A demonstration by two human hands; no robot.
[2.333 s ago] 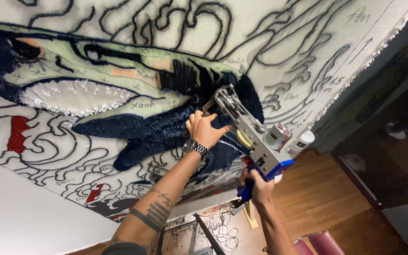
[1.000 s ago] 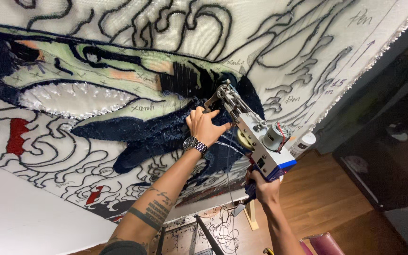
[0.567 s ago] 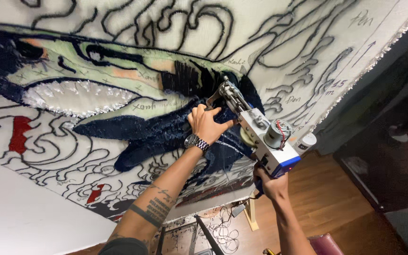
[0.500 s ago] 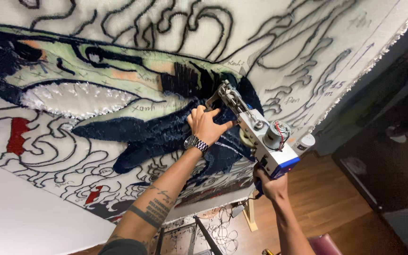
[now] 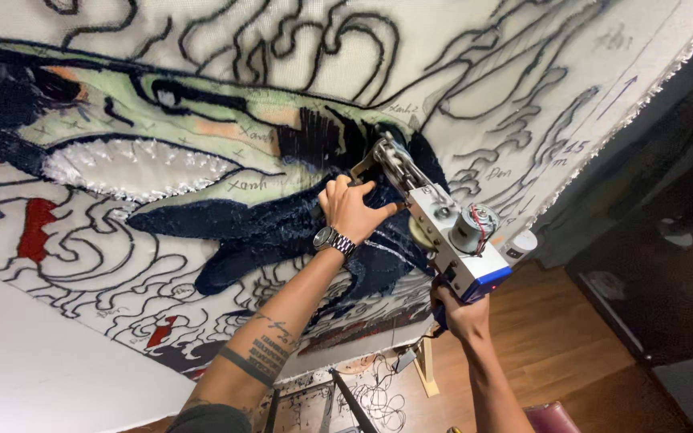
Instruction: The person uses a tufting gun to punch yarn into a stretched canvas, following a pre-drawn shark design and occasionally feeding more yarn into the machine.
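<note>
A large white cloth (image 5: pixel 475 72) is stretched upright on a frame, drawn over with black outlines and partly tufted in dark blue, pale green, white and red. My right hand (image 5: pixel 459 313) grips the handle under a grey tufting gun (image 5: pixel 443 228) whose needle end presses into the dark blue patch (image 5: pixel 266 228). My left hand (image 5: pixel 352 207), with a wristwatch, holds the gun's front handle close to the cloth. The gun slants from lower right up to the left.
A wooden frame leg (image 5: pixel 427 373) and a black metal stand (image 5: pixel 346 401) sit below the cloth, with tangled cables on the wooden floor (image 5: pixel 579 345). Dark furniture (image 5: pixel 667 265) stands at the right. A white wall (image 5: pixel 50 361) fills the lower left.
The gun and both hands have shifted slightly up and to the right along the dark blue patch. Both grips stay the same.
</note>
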